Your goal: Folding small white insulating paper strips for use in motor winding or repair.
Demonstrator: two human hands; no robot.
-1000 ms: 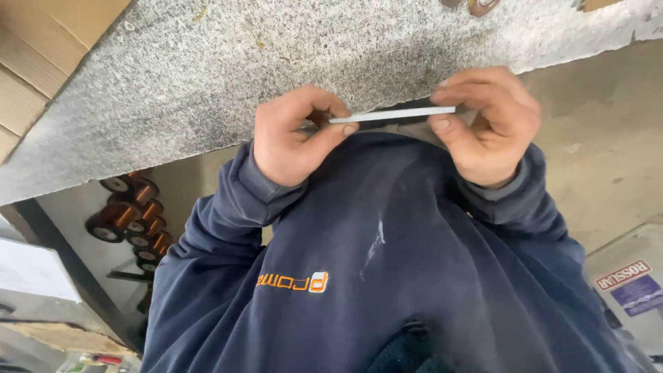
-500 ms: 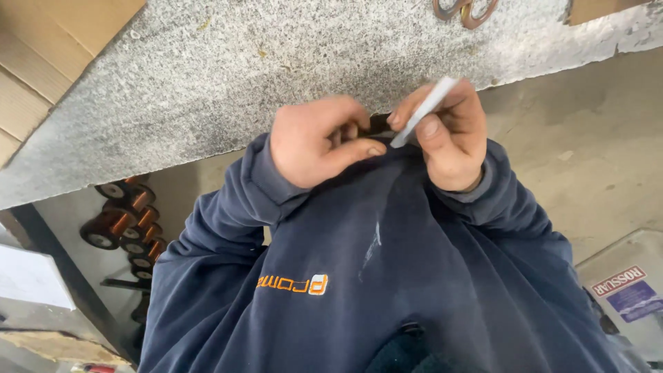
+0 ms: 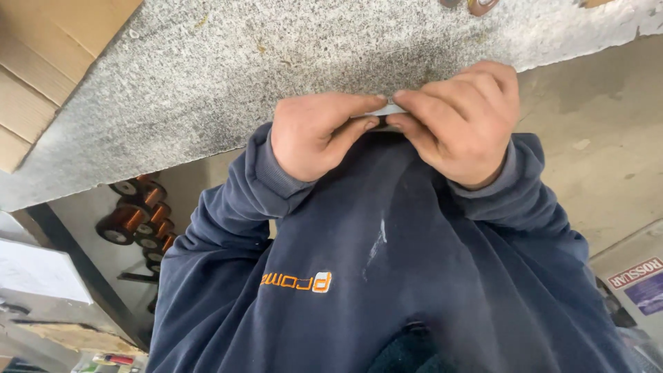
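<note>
speckled grey stone worktop (image 3: 228, 83), cardboard box (image 3: 48, 62) on its left corner, metal rings (image 3: 473, 5) at its far edge

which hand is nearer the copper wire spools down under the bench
Left. The left hand pinches the thin white strip at the granite bench edge, on the same side as the copper wire spools below. The right hand holds the strip's other end, farther away.
</note>
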